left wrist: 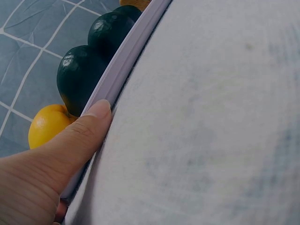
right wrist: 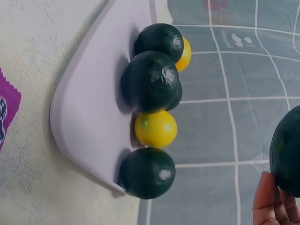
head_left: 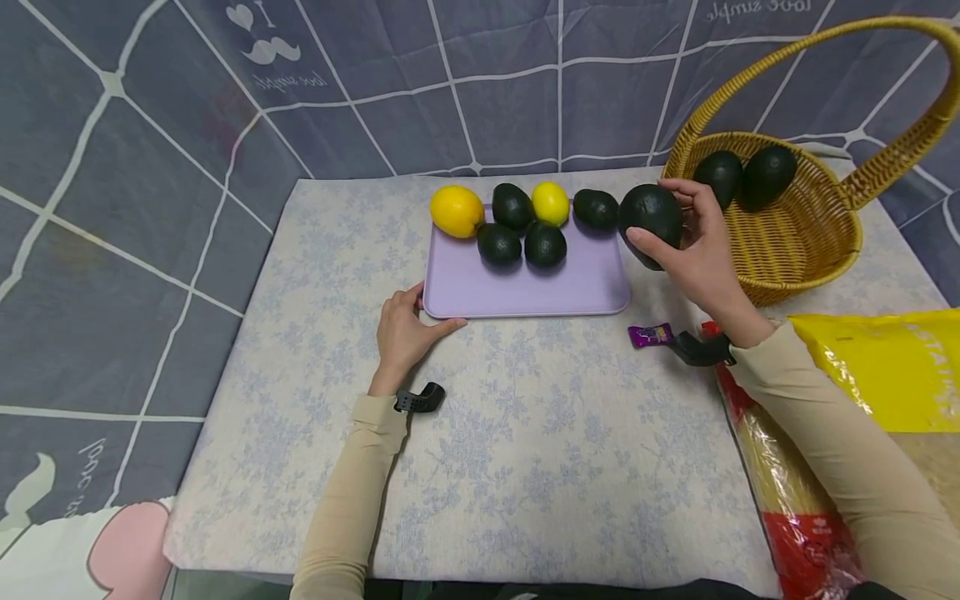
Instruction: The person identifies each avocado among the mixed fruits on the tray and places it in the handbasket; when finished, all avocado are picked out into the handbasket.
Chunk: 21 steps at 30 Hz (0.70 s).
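Note:
My right hand (head_left: 701,242) holds a large dark green avocado (head_left: 649,218) between thumb and fingers, above the right end of a lilac tray (head_left: 525,292). In the right wrist view the held avocado (right wrist: 288,150) shows at the right edge, fingertips against it. On the tray lie several dark avocados (head_left: 545,244), a yellow lemon (head_left: 551,203) and a larger orange-yellow lemon (head_left: 456,211). My left hand (head_left: 405,329) grips the tray's near left corner, its thumb (left wrist: 96,115) along the near rim. A wicker basket (head_left: 795,258) with two avocados (head_left: 768,177) stands just right of the right hand.
A small purple wrapped sweet (head_left: 650,335) lies on the table in front of the tray's right end. Plastic packages, one yellow (head_left: 885,367) and one red and gold (head_left: 795,483), lie at the right under the right forearm. The basket's tall handle (head_left: 795,50) arches upward.

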Tool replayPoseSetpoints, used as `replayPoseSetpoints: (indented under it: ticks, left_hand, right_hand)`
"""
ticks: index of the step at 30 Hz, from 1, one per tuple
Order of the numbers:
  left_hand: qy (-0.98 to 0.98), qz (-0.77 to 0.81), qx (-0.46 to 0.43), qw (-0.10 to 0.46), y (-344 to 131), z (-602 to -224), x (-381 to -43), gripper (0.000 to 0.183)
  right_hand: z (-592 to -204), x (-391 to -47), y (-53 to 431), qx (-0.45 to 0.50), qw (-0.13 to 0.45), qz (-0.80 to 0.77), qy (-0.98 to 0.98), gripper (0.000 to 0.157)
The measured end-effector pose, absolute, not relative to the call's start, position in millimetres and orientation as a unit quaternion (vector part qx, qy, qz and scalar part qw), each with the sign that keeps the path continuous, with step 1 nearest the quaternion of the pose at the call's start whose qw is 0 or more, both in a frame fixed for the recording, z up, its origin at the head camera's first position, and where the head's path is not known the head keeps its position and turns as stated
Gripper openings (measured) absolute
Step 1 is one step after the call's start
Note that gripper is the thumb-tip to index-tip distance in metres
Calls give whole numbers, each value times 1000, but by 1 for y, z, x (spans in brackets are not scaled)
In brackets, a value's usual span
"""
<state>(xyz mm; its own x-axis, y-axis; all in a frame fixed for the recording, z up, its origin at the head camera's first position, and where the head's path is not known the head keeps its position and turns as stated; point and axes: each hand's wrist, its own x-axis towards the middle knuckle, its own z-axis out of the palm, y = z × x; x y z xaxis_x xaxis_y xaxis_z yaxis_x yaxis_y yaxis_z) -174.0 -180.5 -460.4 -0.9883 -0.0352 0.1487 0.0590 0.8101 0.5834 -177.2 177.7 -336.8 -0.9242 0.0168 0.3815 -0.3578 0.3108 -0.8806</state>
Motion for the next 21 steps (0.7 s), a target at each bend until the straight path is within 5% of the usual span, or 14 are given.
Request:
replayPoseSetpoints:
  ticks: [21]
  left_hand:
    - [-948,-307,-4,78,-180,-460,-174,90]
  right_hand:
    - [-361,-194,214,102,230,628,-737,62]
